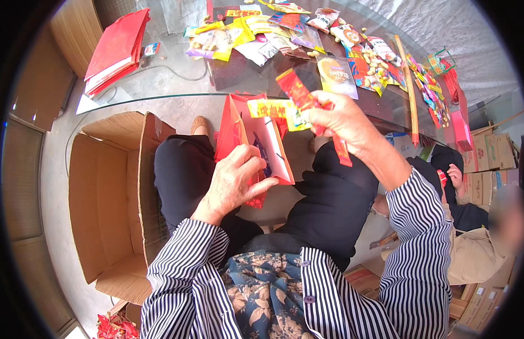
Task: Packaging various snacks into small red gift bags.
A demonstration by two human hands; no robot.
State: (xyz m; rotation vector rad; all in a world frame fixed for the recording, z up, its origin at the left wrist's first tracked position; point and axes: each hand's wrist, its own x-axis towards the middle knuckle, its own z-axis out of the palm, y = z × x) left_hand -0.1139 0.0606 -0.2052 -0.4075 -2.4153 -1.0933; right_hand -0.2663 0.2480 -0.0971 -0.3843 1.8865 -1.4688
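Note:
My left hand (238, 180) grips the near rim of a red paper gift bag (232, 131), which stands with its mouth up between my knees. Inside the bag shows a dark blue wrapper (262, 154), partly hidden by my fingers. Above the bag's right side, my right hand (340, 120) is shut on several snack packets. Among them are a long red sachet (298, 89) and a yellow packet (268, 109) with red printing. The lower end of a red sachet (342, 150) sticks out beneath my palm.
Snack packets (283, 36) and loose peanuts (374, 63) lie on the glass table (173, 91). Flat red bags (118, 46) are stacked at its left. A wooden stick (408, 89) crosses its right part. At my left stands an open cardboard box (105, 203); another person (473, 254) sits at right.

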